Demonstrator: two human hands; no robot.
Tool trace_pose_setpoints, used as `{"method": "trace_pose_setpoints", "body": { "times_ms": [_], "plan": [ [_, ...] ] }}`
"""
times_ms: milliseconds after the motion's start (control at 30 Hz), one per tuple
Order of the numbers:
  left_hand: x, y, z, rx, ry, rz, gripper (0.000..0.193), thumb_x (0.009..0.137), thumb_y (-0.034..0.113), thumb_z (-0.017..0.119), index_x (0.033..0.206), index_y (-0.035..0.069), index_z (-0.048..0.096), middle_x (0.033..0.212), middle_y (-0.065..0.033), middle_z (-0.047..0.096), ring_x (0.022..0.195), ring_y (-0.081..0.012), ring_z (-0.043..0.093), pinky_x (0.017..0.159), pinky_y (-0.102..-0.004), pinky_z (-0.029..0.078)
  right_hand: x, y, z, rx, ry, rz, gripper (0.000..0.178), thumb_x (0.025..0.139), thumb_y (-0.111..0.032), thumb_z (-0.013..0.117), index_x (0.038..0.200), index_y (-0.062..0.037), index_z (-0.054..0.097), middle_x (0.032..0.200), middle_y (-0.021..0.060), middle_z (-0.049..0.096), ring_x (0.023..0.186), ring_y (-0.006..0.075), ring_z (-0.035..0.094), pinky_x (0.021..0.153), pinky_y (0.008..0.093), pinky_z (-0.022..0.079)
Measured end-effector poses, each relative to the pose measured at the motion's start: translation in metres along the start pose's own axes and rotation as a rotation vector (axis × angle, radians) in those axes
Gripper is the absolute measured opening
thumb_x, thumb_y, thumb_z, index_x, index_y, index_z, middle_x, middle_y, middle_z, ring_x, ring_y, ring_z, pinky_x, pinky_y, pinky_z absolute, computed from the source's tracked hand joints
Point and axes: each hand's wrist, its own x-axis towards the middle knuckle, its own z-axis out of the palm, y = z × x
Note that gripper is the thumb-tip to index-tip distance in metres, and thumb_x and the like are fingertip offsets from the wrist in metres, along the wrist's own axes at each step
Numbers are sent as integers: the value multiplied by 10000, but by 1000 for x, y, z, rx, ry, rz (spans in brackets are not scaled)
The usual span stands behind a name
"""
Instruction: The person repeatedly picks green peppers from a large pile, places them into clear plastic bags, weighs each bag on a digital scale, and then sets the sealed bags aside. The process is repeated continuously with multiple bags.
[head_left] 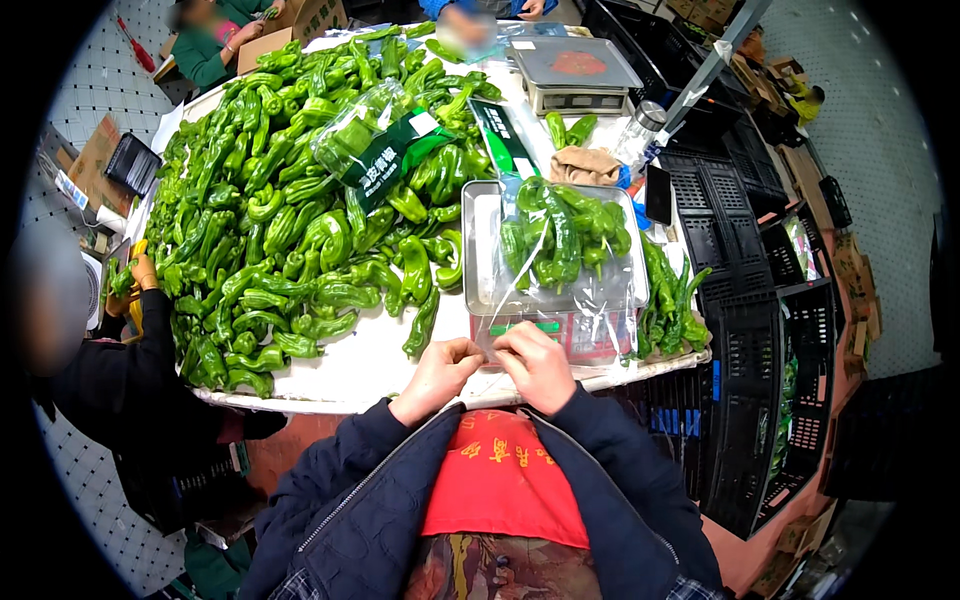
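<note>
A clear plastic bag (pixel 610 285) with several long green peppers (pixel 555 235) in it lies on the metal tray (pixel 482 285) of a weighing scale, right in front of me. My left hand (pixel 440 375) and my right hand (pixel 535 365) meet at the bag's near edge, fingertips close together. Both are closed in a pinch on the thin film. Exactly how the film runs between the fingers is hard to see. Under the film, the scale's red and white front (pixel 590 335) shows through, with a lit green display partly behind my right hand.
A large heap of green peppers (pixel 290 220) covers the table's left, with a packed bag (pixel 375 145) on top. Another scale (pixel 575 70), a glass jar (pixel 640 130), a cloth (pixel 585 167) and a phone (pixel 658 195) lie beyond. Black crates (pixel 740 390) line the right; co-workers stand around the table.
</note>
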Motion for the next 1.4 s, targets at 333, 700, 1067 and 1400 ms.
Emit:
{"method": "trace_pose_setpoints", "body": {
  "times_ms": [333, 700, 1067, 1400],
  "plan": [
    [5, -9, -12, -50, -72, 17, 251, 990, 203, 531, 903, 4, 657, 639, 16, 552, 546, -60, 493, 510, -230, 408, 8, 7, 22, 27, -83, 60, 172, 782, -41, 712, 831, -16, 550, 824, 129, 547, 779, 334, 576, 682, 410, 469],
    [47, -4, -2, -253, -53, 69, 240, 965, 161, 609, 759, 42, 574, 638, 26, 534, 548, -61, 475, 511, -237, 381, -41, 13, -48, -451, -318, -225, 163, 744, -56, 648, 879, -49, 557, 880, 106, 552, 877, 313, 577, 779, 411, 480],
    [48, -11, -26, -256, -32, 139, 215, 996, 172, 579, 827, 40, 558, 655, -8, 552, 554, -92, 522, 520, -234, 413, -353, 100, -170, -920, -724, 1318, 310, 865, -257, 652, 1126, -107, 724, 1118, 138, 703, 1051, 294, 671, 894, 433, 546],
    [72, 25, -26, 1149, 186, 1002, 703, 731, 126, 726, 1398, 226, 527, 1513, -199, 361, 1385, -388, 371, 1144, -533, 302, -102, 97, -119, -600, 276, 368, 863, 724, -37, 791, 1487, -94, 391, 1495, 226, 374, 1286, 425, 462, 1036, 456, 424]
  ]
}}
